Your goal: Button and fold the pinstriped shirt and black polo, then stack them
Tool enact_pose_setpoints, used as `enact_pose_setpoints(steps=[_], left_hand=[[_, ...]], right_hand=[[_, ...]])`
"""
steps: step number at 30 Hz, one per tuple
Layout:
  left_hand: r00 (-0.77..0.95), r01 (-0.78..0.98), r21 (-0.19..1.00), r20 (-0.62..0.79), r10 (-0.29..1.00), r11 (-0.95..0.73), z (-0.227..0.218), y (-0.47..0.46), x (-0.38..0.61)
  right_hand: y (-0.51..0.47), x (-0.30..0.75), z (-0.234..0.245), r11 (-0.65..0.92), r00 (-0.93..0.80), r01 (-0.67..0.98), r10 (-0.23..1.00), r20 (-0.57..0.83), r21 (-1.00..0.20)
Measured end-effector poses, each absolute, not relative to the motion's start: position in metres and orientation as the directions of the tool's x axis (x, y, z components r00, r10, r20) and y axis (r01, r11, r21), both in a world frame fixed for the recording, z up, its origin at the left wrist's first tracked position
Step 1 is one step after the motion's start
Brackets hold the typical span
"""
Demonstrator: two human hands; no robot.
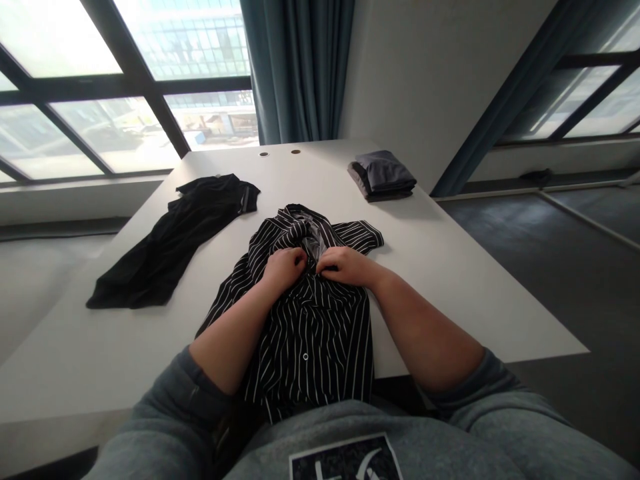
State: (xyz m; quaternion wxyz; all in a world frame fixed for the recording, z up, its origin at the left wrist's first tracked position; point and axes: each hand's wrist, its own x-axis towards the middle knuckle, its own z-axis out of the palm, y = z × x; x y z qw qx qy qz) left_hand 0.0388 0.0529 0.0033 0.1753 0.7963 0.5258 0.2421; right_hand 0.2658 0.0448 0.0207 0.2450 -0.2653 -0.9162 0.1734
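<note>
While both forearms (233,333) reach forward and turn inward, the left hand (284,268) and the right hand (349,265) stand close together, each grip pinching the front of one striped shirt (327,333). This shirt lies on one white bench (450,280), with one black garment (173,243) to the left and one folded pile (384,175) farther, to the right.

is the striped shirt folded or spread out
Spread, though rumpled: the striped shirt lies front up, collar at the far end, one sleeve out to the right.
</note>
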Motion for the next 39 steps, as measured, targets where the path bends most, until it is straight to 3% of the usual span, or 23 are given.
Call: enact_pose_setpoints(steps=[3, 7, 12, 16, 20, 27, 33, 39], left_hand=[[0.283, 0.696, 0.628, 0.207, 0.937, -0.349, 0.007, 0.054, 0.037], [0.198, 0.751, 0.621, 0.111, 0.974, -0.224, 0.014, 0.051, 0.039], [0.199, 0.778, 0.596, 0.063, 0.978, -0.197, 0.009, 0.054, 0.040], [0.282, 0.713, 0.650, 0.078, 0.956, -0.263, 0.004, 0.058, 0.038], [0.329, 0.560, 0.754, 0.179, 0.927, -0.344, 0.010, 0.056, 0.036], [0.278, 0.244, 0.905, 0.278, 0.919, -0.348, 0.025, 0.046, 0.035], [0.351, 0.069, 0.942, 0.286, 0.892, -0.329, 0.027, 0.044, 0.034], [0.411, 0.125, 0.945, 0.228, 0.883, -0.302, 0.032, 0.042, 0.035]], right_hand=[[0.047, 0.266, 0.018, 0.779, -0.689, 0.424, 0.609, 0.393, -0.463], [0.047, 0.263, 0.017, 0.742, -0.666, 0.492, 0.658, 0.351, -0.456], [0.041, 0.259, 0.020, 0.762, -0.739, 0.432, 0.606, 0.294, -0.483], [0.041, 0.258, 0.019, 0.771, -0.794, 0.395, 0.560, 0.236, -0.500], [0.042, 0.260, 0.020, 0.775, -0.728, 0.396, 0.592, 0.346, -0.492], [0.034, 0.264, 0.035, 0.753, -0.436, 0.397, 0.657, 0.614, -0.524], [0.033, 0.263, 0.036, 0.753, -0.375, 0.409, 0.654, 0.657, -0.516], [0.032, 0.261, 0.038, 0.749, -0.375, 0.339, 0.662, 0.649, -0.569]])
